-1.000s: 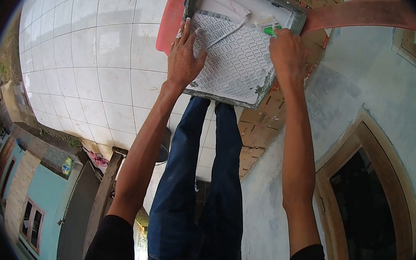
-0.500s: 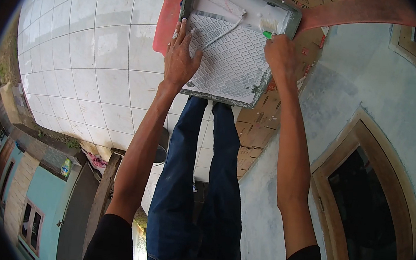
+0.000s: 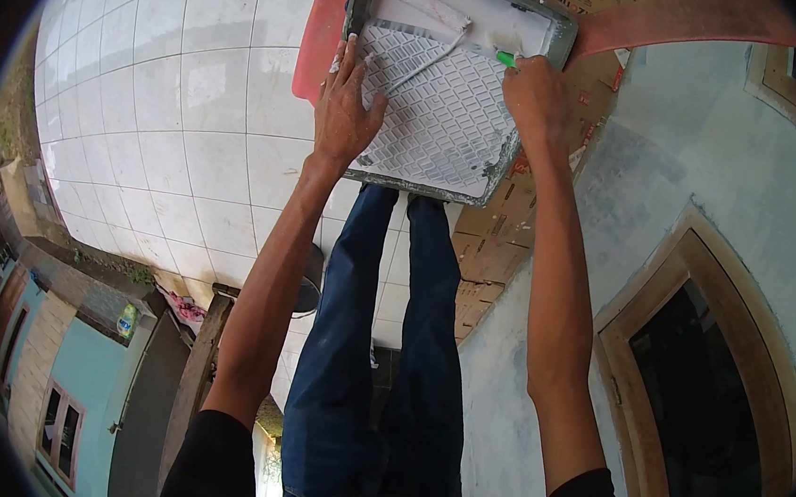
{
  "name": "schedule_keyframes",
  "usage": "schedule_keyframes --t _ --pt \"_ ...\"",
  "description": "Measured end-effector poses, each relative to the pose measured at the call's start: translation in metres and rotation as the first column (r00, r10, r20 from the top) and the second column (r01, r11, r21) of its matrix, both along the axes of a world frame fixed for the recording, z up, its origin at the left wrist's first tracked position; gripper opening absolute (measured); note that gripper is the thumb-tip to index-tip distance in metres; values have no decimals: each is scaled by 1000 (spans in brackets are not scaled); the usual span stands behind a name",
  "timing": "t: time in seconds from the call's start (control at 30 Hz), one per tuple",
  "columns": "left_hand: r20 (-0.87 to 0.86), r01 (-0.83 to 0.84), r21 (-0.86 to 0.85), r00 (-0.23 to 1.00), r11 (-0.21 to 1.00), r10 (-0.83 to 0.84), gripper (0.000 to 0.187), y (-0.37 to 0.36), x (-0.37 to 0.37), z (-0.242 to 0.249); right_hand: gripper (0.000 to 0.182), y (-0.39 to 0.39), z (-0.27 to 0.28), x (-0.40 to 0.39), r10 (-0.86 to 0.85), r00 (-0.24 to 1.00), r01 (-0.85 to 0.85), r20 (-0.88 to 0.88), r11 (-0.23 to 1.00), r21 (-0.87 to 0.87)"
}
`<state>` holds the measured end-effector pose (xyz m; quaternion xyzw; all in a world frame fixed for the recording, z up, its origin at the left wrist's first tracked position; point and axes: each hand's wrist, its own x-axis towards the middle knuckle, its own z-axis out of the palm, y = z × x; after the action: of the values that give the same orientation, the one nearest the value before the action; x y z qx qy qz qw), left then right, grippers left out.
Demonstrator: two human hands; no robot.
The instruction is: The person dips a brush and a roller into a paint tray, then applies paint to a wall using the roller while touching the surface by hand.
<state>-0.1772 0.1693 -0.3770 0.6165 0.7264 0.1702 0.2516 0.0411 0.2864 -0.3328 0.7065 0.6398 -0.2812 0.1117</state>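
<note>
roller loading step: left hand [image 3: 346, 111] flat, fingers spread on paint tray [image 3: 445, 148], right hand [image 3: 536, 100] clamped on green roller handle [image 3: 506, 59]; next needs even rolling over ribs

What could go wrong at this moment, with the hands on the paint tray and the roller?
1. The paint tray sits on a red stool, and its near edge seems to overhang; the left hand pressing there might tip it.
2. The right hand grips the roller by its green handle; a quick pull may splash white paint on the tiled floor or the jeans.
</note>
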Motion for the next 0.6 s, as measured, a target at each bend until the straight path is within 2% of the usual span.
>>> schedule_keyframes --t 0.03,0.1,0.33,0.43,0.5,0.6 --pt "7 -2 0 1000 1000 2 51 0 0 1 36 -1 -4 0 1 1000 -1 -1 1000 -2" --pt "10 -4 -1 1000 1000 4 50 0 0 1 25 -2 -7 -2 39 999 -40 33 999 28" --pt "3 -3 0 1000 1000 3 50 2 1 3 24 21 1 -5 99 992 -98 78 995 -25" --pt "28 -7 -9 1000 1000 8 50 1 1 3 34 20 18 2 32 999 -29 39 996 -80" --pt "14 -16 -12 1000 1000 16 50 2 1 2 26 13 32 4 1 1000 -2 5 997 77" --pt "-5 -10 -21 1000 1000 9 50 1 2 3 28 8 29 6 -14 1000 15 -9 988 156"
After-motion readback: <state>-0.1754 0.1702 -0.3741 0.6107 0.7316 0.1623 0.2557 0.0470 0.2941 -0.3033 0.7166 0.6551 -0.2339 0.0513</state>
